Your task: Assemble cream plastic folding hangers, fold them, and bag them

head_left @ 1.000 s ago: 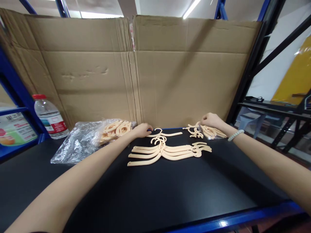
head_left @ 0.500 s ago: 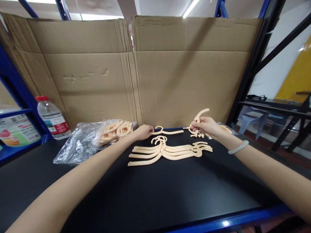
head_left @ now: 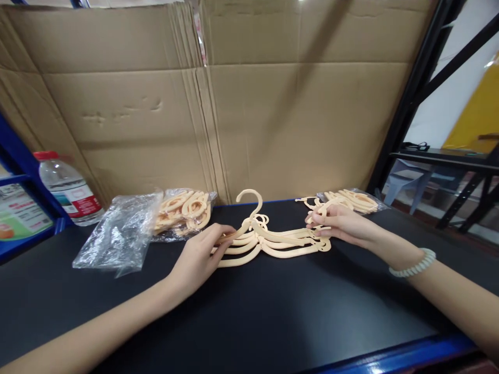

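Note:
My left hand (head_left: 200,252) is closed on the left arm of a cream plastic clothes hanger (head_left: 280,235), lifted above the table with its hook pointing up. In my right hand (head_left: 346,224), the fingers pinch a small curved cream hanger piece (head_left: 323,209) at the right end of that hanger. The fingers partly hide the piece, and I cannot tell whether it is joined to the hanger. Right below lies a stack of similar hangers (head_left: 288,253), overlapping, with short pieces on their right ends. Behind my right hand are loose small cream parts (head_left: 307,201).
A clear plastic bag (head_left: 117,228) of cream parts lies at the left, and another bag of cream parts (head_left: 356,200) at the back right. A red-capped water bottle (head_left: 72,189) stands far left. Cardboard (head_left: 312,130) walls off the back of the black table (head_left: 273,317).
My left hand has brought the hanger from the table's back forward over the stack. My right hand has lowered the curved piece to the hanger's right end. The view has tilted down.

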A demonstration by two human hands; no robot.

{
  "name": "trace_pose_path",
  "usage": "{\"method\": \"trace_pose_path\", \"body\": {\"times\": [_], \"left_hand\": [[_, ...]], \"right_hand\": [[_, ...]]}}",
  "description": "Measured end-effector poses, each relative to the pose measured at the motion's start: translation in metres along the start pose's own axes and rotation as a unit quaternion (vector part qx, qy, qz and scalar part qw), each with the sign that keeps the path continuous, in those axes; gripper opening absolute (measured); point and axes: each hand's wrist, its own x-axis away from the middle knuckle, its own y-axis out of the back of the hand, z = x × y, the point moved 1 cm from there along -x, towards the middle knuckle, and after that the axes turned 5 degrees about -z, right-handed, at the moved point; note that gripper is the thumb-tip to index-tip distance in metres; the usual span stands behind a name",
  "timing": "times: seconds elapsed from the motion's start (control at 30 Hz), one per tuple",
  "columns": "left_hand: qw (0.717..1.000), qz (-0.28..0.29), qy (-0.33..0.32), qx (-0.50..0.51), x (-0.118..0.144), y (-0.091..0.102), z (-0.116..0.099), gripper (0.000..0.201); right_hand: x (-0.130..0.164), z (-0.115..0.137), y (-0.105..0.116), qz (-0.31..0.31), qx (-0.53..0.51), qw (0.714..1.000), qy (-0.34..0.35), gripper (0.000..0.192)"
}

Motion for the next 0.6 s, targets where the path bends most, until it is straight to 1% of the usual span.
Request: {"method": "trace_pose_path", "body": {"times": [0.1, 0.2, 0.3, 0.43, 0.6], "left_hand": [[0.998, -0.042, -0.011, 0.034, 0.007, -0.003, -0.005, 0.015], [0.997, -0.050, -0.016, 0.054, 0.007, -0.007, -0.007, 0.015], [0.997, -0.057, -0.009, 0.057, 0.008, -0.010, -0.006, 0.014], [0.996, -0.058, 0.020, 0.058, 0.010, -0.012, -0.004, 0.011], [0.996, -0.058, 0.020, 0.061, 0.010, -0.011, -0.004, 0.010]], "right_hand": [[0.004, 0.001, -0.004, 0.046, -0.024, 0.998, -0.026, 0.031], [0.007, 0.002, -0.008, 0.087, -0.050, 0.993, -0.056, 0.029], [0.009, 0.002, -0.009, 0.113, -0.083, 0.986, -0.088, 0.028], [0.011, 0.002, -0.012, 0.112, -0.088, 0.981, -0.134, 0.031], [0.014, 0.004, -0.014, 0.102, -0.073, 0.985, -0.117, 0.032]]}}
